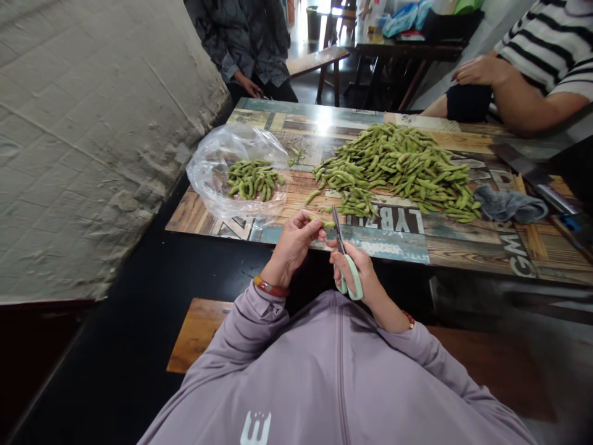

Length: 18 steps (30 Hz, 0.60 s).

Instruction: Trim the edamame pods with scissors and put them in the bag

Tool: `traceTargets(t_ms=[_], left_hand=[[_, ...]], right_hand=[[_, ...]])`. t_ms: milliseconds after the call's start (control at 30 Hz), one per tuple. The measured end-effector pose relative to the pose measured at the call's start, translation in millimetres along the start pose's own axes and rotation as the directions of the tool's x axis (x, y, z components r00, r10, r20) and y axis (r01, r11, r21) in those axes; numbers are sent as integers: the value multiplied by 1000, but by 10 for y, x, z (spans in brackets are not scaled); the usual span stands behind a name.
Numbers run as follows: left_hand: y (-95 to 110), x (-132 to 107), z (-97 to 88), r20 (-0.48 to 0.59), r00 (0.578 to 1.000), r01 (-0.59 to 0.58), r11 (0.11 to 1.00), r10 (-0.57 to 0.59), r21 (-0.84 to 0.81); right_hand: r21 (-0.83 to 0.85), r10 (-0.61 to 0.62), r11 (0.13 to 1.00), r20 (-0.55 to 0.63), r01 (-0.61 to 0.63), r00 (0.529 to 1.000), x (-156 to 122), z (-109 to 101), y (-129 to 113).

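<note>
My left hand (296, 241) pinches a green edamame pod (328, 224) just over the table's near edge. Around the mint-green handles of a pair of scissors (351, 278) my right hand (359, 262) is closed. The dark blades point away from me, right at the pod's right end; whether they touch it I cannot tell. Beyond my hands, to the right, lies a large heap of edamame pods (403, 164). To the left, a clear plastic bag (208, 179) spreads open with a smaller pile of pods (254, 180) in it. A single loose pod (312, 196) lies between them.
The patterned table (463, 241) carries a grey cloth (512, 204) and a dark flat blade-like thing (519, 162) at right. A rough white wall (92, 136) stands left. One person (252, 43) is across the table, another in stripes (542, 68) at far right.
</note>
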<state>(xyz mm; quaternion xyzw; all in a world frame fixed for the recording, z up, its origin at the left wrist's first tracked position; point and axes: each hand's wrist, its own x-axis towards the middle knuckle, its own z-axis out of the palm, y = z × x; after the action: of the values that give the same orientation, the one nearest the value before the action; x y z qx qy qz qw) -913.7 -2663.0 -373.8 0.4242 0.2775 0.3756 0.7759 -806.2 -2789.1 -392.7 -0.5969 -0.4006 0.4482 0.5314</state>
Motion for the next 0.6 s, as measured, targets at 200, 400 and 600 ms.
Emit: traceTargets(t_ms=[200,400,600], left_hand=[[167,109,-30,-55,998,9,999,-10,-31],[329,544,-107,-109,959,-155,806,261,572],[263,825,-174,118,911,-170,98,395,981]], right_hand=[[205,23,979,-36,-15,999,50,-76,80],[219,40,975,-27,-34,999,79,-79,68],[215,40,976,-13,-36,999,104,-85,96]])
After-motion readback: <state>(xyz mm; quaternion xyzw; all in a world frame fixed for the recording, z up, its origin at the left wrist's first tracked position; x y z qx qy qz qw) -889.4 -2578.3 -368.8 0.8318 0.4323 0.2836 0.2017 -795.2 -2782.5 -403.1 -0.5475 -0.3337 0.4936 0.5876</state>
